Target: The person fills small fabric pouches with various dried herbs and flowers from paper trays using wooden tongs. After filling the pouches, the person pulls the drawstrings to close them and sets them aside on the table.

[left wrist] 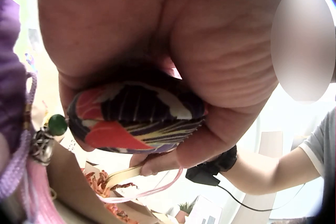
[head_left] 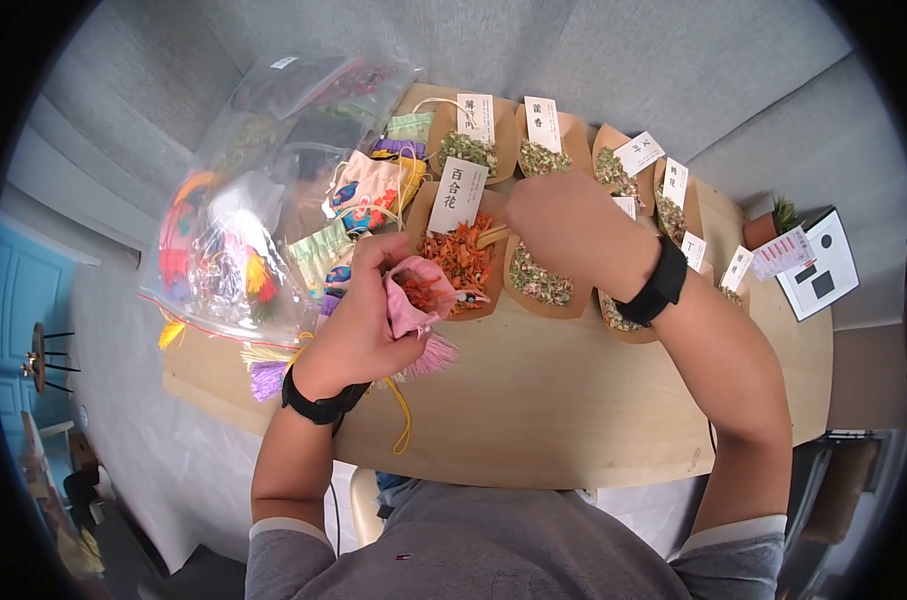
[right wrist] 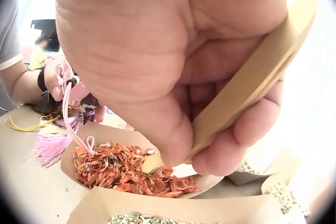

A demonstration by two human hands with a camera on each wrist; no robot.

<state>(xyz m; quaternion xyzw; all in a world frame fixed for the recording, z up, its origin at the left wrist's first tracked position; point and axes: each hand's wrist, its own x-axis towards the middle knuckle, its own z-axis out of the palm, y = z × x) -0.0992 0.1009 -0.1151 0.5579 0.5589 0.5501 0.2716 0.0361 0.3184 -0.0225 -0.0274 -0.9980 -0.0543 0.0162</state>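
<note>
My left hand (head_left: 351,320) grips a small pink cloth pouch (head_left: 409,312), its mouth facing up with orange dried petals showing inside. In the left wrist view the patterned underside of the pouch (left wrist: 142,111) is cupped by the fingers. A pink tassel (head_left: 435,354) hangs from it. My right hand (head_left: 570,222) holds a wooden spoon (right wrist: 239,90) by its handle, the thumb and fingers curled round it. The spoon's tip rests among orange dried petals (right wrist: 118,171) in a brown paper tray (head_left: 420,212), right beside the pouch. A white card with Chinese characters (head_left: 459,192) stands in that tray.
Several more paper trays of dried herbs with labels (head_left: 541,124) curve along the back and right. At the left lie clear plastic bags (head_left: 238,230) and embroidered pouches (head_left: 366,183). A potted plant (head_left: 771,222) and a white box (head_left: 821,268) stand far right.
</note>
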